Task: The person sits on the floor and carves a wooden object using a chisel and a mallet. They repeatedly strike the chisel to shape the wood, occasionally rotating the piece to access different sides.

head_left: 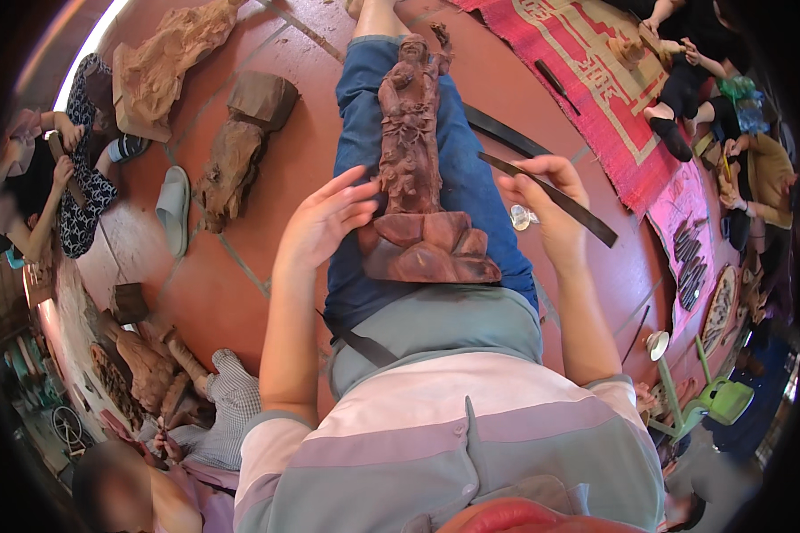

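Note:
A reddish-brown carved wooden statue (411,133) of a standing bearded figure lies on its back along my blue-clad thighs. Its rocky base (428,247) is toward my belly, and its head points away from me. My left hand (331,216) is at the statue's left side with fingers stretched out and slightly apart, holding nothing; its fingertips are at the lower figure, and whether they touch it I cannot tell. To the right of the statue, my right hand (551,197) grips a flat dark carving chisel (582,213) slantwise, apart from the wood.
Rough wood pieces (231,164) and a pale slipper (173,209) lie on the red tile floor at left. At right are a red mat (587,80), a pink cloth with several carving tools (689,258), and a green chair (724,400). Other people sit working on both sides.

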Available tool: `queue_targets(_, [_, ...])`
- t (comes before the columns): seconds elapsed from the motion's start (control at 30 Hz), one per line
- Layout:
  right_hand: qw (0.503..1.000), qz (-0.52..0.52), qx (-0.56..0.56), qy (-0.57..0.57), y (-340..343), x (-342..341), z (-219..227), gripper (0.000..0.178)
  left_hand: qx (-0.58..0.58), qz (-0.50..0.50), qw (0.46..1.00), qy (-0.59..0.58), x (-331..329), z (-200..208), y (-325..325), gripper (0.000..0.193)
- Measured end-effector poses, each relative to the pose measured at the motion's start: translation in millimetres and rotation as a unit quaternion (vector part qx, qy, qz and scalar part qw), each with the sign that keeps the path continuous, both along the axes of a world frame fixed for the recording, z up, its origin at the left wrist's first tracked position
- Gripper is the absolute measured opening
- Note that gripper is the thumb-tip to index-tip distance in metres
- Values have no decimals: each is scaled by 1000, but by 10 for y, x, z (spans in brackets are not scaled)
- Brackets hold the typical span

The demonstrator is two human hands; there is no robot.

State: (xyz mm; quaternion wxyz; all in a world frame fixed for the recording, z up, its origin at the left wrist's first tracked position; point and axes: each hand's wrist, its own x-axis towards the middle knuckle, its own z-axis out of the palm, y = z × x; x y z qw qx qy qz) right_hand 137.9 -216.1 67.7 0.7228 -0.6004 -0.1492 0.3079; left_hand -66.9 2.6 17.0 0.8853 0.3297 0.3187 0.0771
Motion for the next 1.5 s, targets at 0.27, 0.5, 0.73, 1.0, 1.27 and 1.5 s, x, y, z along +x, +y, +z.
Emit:
queue_targets(0.27, [998,41,-3,47,-204,-212,-122,15,66,-3,991,118,-631,-173,-103,32])
queue_targets(0.5, [910,171,-31,-377,109,-416,-298,20,44,-27,997,62,-61,209,-224,46])
queue_targets(0.73, [919,178,-21,-352,233,-363,-426,20,-39,-21,992,120,117,103,-180,44])
queue_targets(1.0, [941,194,-26,-276,208,-328,-476,12,-67,-2,994,88,103,-2,-237,48])
queue_targets(1.27, [950,175,0,-259,219,-358,-501,14,-52,29,990,126,125,-17,-300,46])
queue_targets(1.5, [935,172,12,-309,211,-364,-502,20,-41,25,997,67,13,-100,-321,52])
